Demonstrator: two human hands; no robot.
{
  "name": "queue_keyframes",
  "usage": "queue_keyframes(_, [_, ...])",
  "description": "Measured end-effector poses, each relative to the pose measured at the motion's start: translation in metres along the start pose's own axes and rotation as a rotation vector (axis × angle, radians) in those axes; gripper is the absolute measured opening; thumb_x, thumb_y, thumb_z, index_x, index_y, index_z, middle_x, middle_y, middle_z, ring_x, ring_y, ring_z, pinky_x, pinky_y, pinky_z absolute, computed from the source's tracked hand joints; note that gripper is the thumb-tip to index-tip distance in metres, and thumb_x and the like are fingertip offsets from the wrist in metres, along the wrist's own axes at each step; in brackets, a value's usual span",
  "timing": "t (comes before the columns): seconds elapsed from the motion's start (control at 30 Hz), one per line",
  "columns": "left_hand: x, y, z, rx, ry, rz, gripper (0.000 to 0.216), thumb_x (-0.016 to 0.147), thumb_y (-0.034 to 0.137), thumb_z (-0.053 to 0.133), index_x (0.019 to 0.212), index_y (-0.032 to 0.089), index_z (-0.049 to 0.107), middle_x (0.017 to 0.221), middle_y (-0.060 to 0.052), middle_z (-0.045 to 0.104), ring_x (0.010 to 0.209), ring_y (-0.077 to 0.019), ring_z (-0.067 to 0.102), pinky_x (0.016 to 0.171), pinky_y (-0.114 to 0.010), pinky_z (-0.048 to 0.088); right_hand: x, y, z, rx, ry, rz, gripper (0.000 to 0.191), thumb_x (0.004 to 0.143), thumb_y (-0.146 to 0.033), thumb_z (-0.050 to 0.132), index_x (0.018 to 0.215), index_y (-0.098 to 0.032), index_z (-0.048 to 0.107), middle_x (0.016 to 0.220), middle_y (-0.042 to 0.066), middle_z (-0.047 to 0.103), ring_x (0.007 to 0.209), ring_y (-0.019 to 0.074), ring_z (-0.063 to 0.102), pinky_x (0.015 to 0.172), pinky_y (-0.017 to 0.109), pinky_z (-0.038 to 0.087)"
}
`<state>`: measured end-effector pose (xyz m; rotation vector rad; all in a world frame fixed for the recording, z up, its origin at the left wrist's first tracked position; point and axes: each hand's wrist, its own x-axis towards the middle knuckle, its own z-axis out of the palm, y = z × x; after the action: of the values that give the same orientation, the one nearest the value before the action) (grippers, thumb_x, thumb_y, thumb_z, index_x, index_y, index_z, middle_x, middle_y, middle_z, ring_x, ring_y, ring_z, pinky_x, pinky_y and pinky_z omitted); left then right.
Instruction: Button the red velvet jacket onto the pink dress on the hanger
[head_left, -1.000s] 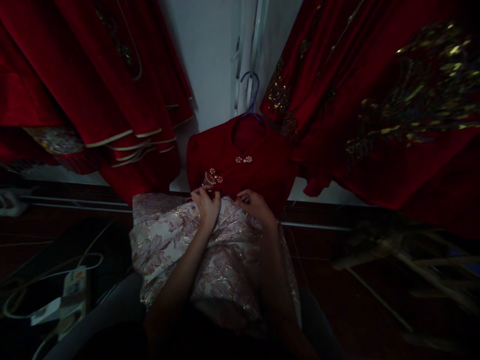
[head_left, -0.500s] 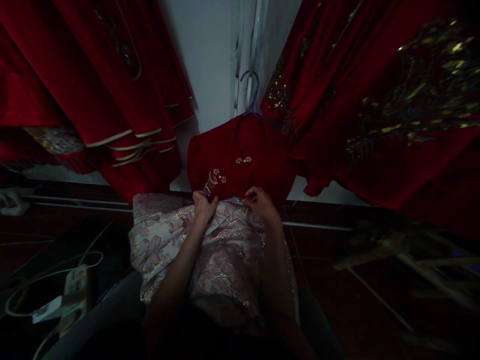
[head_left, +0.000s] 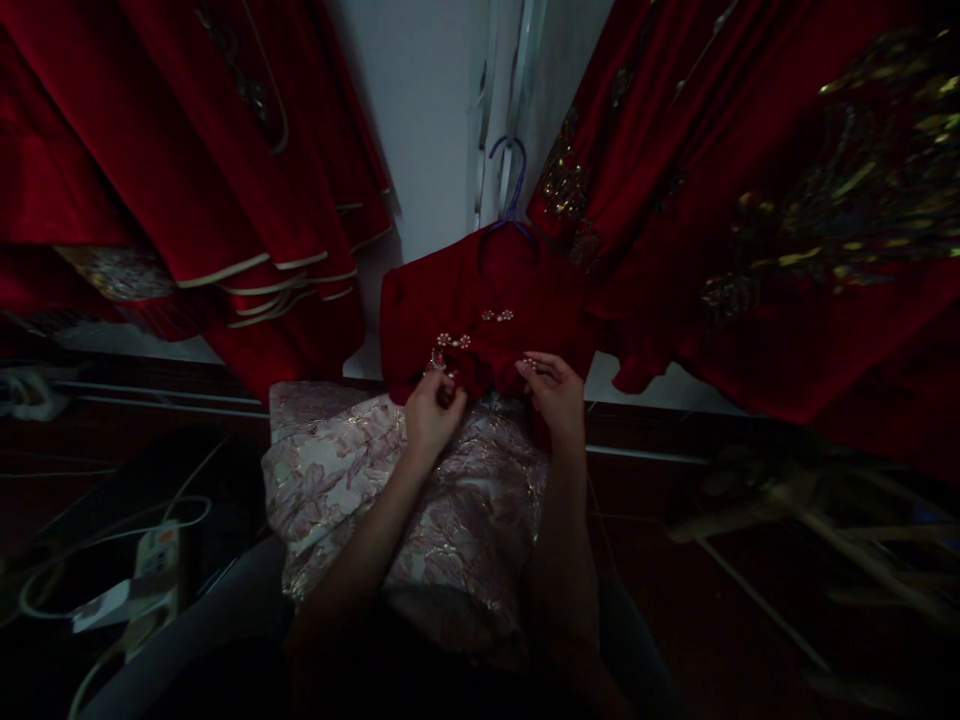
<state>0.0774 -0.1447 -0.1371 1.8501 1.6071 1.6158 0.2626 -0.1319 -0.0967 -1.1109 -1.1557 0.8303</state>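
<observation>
The red garment (head_left: 420,290) is hung on a purple hanger (head_left: 521,165), its lower part reaching down to the patterned brocade cloth (head_left: 322,455) spread over the person's lap. The left hand (head_left: 433,412) is half curled beside the beaded ornament (head_left: 454,341); the right hand (head_left: 558,392) is drawn nearly to a pinch, with small pale beads showing at its fingertips. Whether cloth or beads are gripped by either of the hands cannot be told in the dim light. The garment is judged to be light, soft and limp, easily creased but not slippery. The beadwork, the upper clasp (head_left: 497,316) included, is likely to be fragile, its threads easily snagged. It would best be held by the plain cloth beside each ornament, with the beads left unpulled
</observation>
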Motion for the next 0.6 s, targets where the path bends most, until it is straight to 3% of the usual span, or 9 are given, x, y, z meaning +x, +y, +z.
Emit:
queue_keyframes(0.07, [-0.014,-0.007,0.018,0.031,-0.117,0.051,0.008,0.079,0.027,0.06,0.077,0.02,0.058,0.075,0.0,0.059,0.071,-0.0133,0.056,0.068,-0.023,0.041,-0.002,-0.003,-0.002,0.003,-0.007,0.0,0.04,0.069,-0.042,0.073,0.097,-0.016,0.065,0.081,0.004,0.068,0.053,0.0087,0.056,0.038,0.017,0.035])
queue_keyframes(0.17, [-0.029,-0.024,0.036,-0.02,-0.077,-0.017,0.012,0.083,0.031,0.057,0.08,0.02,0.061,0.078,-0.002,0.062,0.073,-0.0138,0.058,0.069,-0.024,0.043,-0.006,-0.008,-0.005,-0.022,-0.07,-0.005,0.038,0.067,-0.04,0.076,0.094,-0.016,0.068,0.08,0.004,0.07,0.056,0.0096,0.059,0.041,0.018,0.04])
queue_keyframes(0.3, [-0.028,-0.032,0.037,-0.102,0.004,-0.136,0.019,0.08,0.036,0.061,0.089,0.02,0.057,0.075,0.0,0.062,0.064,-0.0115,0.057,0.063,-0.022,0.042,-0.011,-0.013,-0.001,-0.06,-0.246,0.066,0.032,0.066,-0.039,0.076,0.088,-0.016,0.071,0.077,0.006,0.072,0.065,0.0134,0.064,0.05,0.02,0.048])
queue_keyframes(0.43, [-0.023,-0.033,0.034,-0.177,0.008,-0.156,0.035,0.076,0.033,0.065,0.106,0.021,0.051,0.083,0.001,0.063,0.061,-0.0093,0.057,0.059,-0.02,0.042,-0.013,-0.008,0.011,0.007,-0.416,0.169,0.035,0.065,-0.038,0.076,0.091,-0.015,0.072,0.078,0.006,0.073,0.068,0.0147,0.067,0.055,0.022,0.053])
queue_keyframes(0.5, [-0.022,-0.036,0.035,-0.193,-0.001,-0.151,0.039,0.076,0.031,0.064,0.11,0.022,0.049,0.087,0.0,0.063,0.062,-0.0086,0.056,0.059,-0.02,0.042,-0.014,-0.002,0.015,0.024,-0.472,0.171,0.034,0.067,-0.037,0.075,0.093,-0.015,0.072,0.078,0.006,0.073,0.07,0.0139,0.067,0.06,0.024,0.056])
queue_keyframes(0.6, [-0.024,-0.043,0.038,-0.246,-0.02,-0.192,0.038,0.073,0.028,0.066,0.107,0.021,0.051,0.076,0.003,0.059,0.06,-0.0088,0.054,0.059,-0.019,0.041,-0.015,0.002,0.019,-0.048,-0.585,0.125,0.029,0.072,-0.033,0.07,0.096,-0.016,0.072,0.082,0.005,0.072,0.069,0.012,0.065,0.059,0.022,0.054])
